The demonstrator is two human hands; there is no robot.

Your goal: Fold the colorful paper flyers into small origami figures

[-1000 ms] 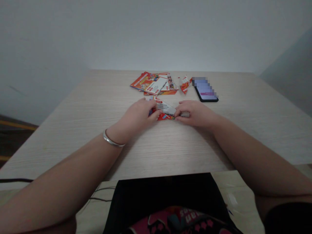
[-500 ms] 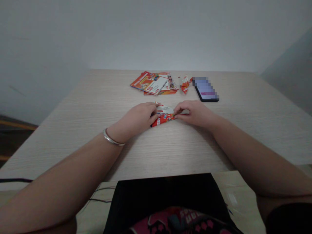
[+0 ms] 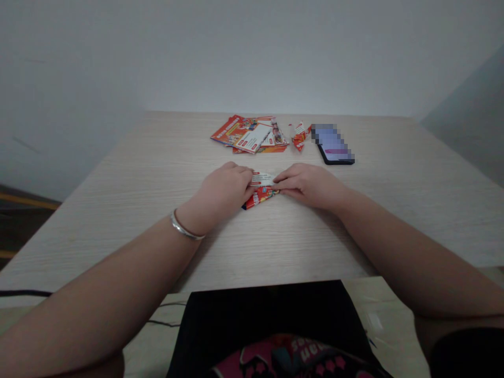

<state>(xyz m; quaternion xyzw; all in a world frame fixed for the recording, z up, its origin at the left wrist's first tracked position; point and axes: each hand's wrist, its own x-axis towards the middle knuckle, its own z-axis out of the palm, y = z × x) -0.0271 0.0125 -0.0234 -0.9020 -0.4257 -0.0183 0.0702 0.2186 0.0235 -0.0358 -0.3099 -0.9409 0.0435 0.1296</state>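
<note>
A red and white printed paper sheet (image 3: 261, 195), partly folded, lies on the table between my two hands. My left hand (image 3: 229, 188) grips its left end, with the thumb on the red part and the fingers on the white part. At the right end, my right hand (image 3: 301, 184) has its fingers and thumb closed on the paper's narrow tip. A dark corner of the sheet shows below my left thumb. Both hands cover parts of the paper, so its full fold is hidden.
Beyond my hands lies a pile of red and white printed leaflets (image 3: 252, 135). Right of it stands a small folded paper piece (image 3: 300, 137), close to a phone (image 3: 334, 147) with a blurred screen. The pale wooden table (image 3: 129, 173) meets a wall at the back.
My right hand has slid slightly left along the paper and its fingers lie flatter. The paper's left end has tilted a little toward me with my left hand.
</note>
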